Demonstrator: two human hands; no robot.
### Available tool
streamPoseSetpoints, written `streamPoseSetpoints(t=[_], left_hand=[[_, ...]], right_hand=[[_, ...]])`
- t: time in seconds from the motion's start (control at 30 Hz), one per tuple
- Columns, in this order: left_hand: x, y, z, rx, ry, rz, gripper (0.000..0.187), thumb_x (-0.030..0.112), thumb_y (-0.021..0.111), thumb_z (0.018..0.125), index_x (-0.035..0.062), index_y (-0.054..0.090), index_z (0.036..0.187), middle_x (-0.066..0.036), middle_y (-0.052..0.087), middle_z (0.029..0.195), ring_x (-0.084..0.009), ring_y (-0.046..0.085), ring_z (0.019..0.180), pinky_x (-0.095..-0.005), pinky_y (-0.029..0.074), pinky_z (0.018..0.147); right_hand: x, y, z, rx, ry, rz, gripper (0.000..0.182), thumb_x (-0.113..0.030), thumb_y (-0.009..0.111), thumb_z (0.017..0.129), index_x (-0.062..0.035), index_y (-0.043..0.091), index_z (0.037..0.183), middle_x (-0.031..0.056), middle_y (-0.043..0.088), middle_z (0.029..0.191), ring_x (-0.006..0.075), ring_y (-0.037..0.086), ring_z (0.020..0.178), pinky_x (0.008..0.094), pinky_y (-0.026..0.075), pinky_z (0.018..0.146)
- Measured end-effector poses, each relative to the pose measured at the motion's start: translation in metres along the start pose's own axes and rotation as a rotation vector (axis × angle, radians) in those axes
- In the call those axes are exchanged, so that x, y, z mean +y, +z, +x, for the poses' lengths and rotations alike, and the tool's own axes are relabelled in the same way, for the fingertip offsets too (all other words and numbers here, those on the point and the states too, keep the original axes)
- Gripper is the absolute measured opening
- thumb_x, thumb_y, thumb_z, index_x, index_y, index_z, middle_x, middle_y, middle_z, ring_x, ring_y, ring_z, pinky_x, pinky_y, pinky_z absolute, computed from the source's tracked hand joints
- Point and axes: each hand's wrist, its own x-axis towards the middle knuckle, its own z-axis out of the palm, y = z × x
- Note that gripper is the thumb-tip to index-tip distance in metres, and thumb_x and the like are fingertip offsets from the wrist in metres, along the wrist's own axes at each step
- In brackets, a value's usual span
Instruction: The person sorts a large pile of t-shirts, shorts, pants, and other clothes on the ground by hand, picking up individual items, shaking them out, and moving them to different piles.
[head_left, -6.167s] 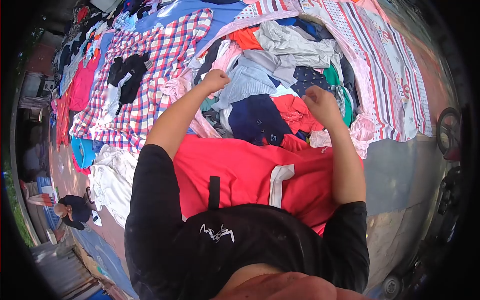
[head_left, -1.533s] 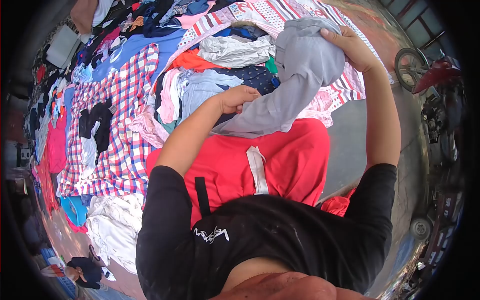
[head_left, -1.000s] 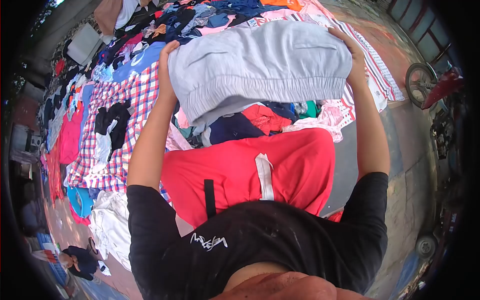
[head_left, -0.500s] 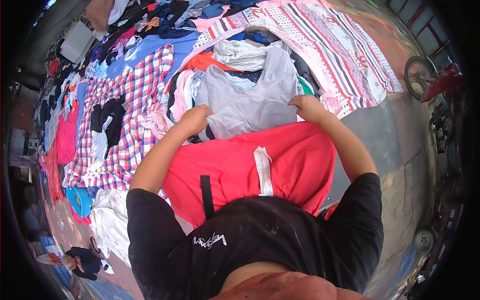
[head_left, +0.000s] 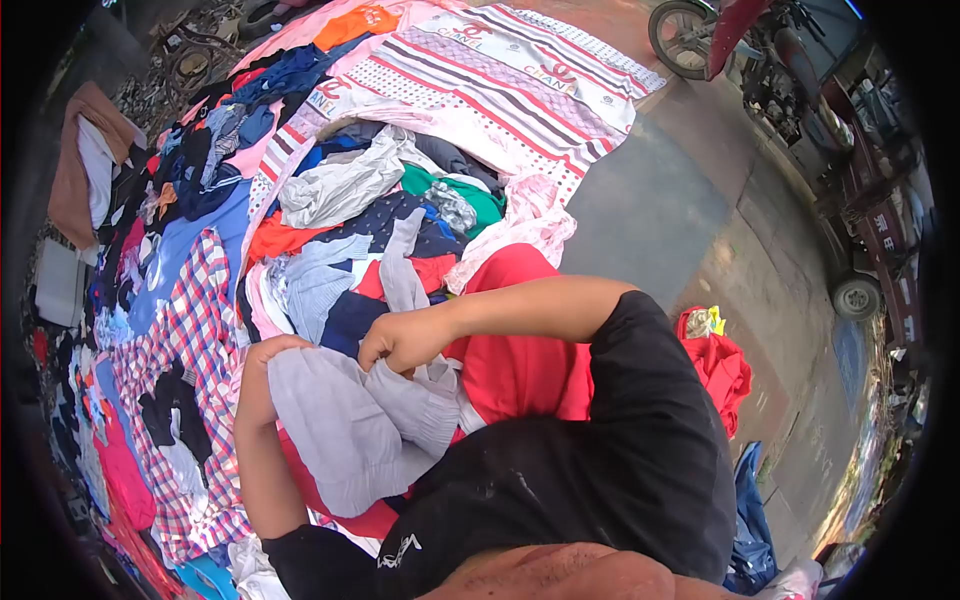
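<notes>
The person wears a black T-shirt [head_left: 640,450], with a red cloth [head_left: 520,375] spread over the lap. Above the lap, towards the left, is a light grey cloth garment [head_left: 345,430] with a gathered elastic waistband, held in both hands. The left hand [head_left: 268,362] has its grip on the garment's upper left edge, the fingers partly hidden by the fabric. The right hand [head_left: 408,340] is curled nearly into a fist, its grip narrow and pinching the cloth close to the gathered band. A grey length of fabric rises beyond the right knuckles, over the near part of the clothes pile [head_left: 385,225].

That pile mixes a pale blue ribbed garment [head_left: 325,280], a navy printed cloth [head_left: 390,222], a green cloth [head_left: 480,207] and, farther back, a crumpled whitish garment [head_left: 345,185]. To the left lies a red, white and blue checked cloth [head_left: 195,305] bearing a black garment [head_left: 170,405]. To the right, a crumpled red cloth [head_left: 715,372] rests on the grey paved ground [head_left: 640,220].

Beyond the pile stretches a striped, dotted sheet [head_left: 560,125] printed with "CHANEL". An orange cloth [head_left: 355,25] lies past its left part. A motorcycle [head_left: 790,80] stands at the far right.
</notes>
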Motion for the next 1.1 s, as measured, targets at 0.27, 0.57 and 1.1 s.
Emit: streamPoseSetpoints(t=[0.27, 0.57, 1.1], left_hand=[[-0.068, -0.001, 0.051, 0.379, -0.047, 0.223, 0.051, 0.011, 0.064, 0.095, -0.0029, 0.046, 0.141, -0.018, 0.056, 0.135, -0.0188, 0.063, 0.111, -0.0305, 0.049, 0.096], [-0.089, 0.033, 0.072, 0.203, -0.072, 0.194, 0.048, 0.012, 0.066, 0.094, -0.0012, 0.051, 0.137, -0.020, 0.064, 0.124, -0.0200, 0.063, 0.112, -0.0302, 0.050, 0.094], [-0.173, 0.025, 0.082, -0.180, -0.269, 0.616, 0.040, 0.015, 0.065, 0.094, -0.0017, 0.057, 0.130, -0.015, 0.068, 0.111, -0.0186, 0.065, 0.095, -0.0311, 0.052, 0.082]], right_hand=[[-0.044, -0.269, -0.104, 1.187, -0.237, 0.152, 0.020, 0.002, 0.054, 0.089, 0.0007, 0.071, 0.099, 0.0064, 0.071, 0.088, 0.0154, 0.067, 0.078, 0.0279, 0.054, 0.067], [-0.012, -0.340, -0.249, 1.835, -0.535, 0.027, 0.040, -0.005, 0.066, 0.090, 0.0101, 0.054, 0.125, 0.0204, 0.060, 0.124, 0.0249, 0.069, 0.098, 0.0324, 0.059, 0.076], [0.348, 0.169, -0.387, 1.862, 1.070, 0.459, 0.010, -0.009, 0.065, 0.082, -0.0032, 0.071, 0.088, 0.0111, 0.071, 0.078, 0.0227, 0.069, 0.068, 0.0364, 0.055, 0.060]])
